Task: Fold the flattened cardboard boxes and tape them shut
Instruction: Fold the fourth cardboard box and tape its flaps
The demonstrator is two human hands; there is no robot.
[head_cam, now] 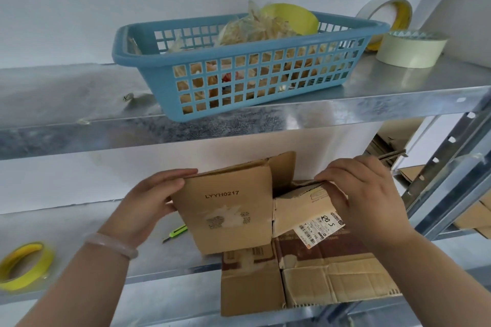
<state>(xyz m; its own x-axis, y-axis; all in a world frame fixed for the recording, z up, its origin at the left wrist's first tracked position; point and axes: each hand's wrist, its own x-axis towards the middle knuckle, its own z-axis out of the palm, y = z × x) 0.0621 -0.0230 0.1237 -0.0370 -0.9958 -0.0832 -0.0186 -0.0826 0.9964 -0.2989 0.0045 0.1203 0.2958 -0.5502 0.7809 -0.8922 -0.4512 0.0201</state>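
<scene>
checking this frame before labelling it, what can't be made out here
Head view only:
- Basket contents: mesh wall and crumpled plastic hide them.
- Shipping label print: too small, partly under the right hand.
- Left hand fingers: behind the box.
- Flattened cardboard: overlapped by the box.

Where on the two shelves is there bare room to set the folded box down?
Upper shelf: bare left of the blue basket; crowded right by tape rolls. Lower shelf: free between the yellow tape and the green cutter; flattened cardboard fills the right.
</scene>
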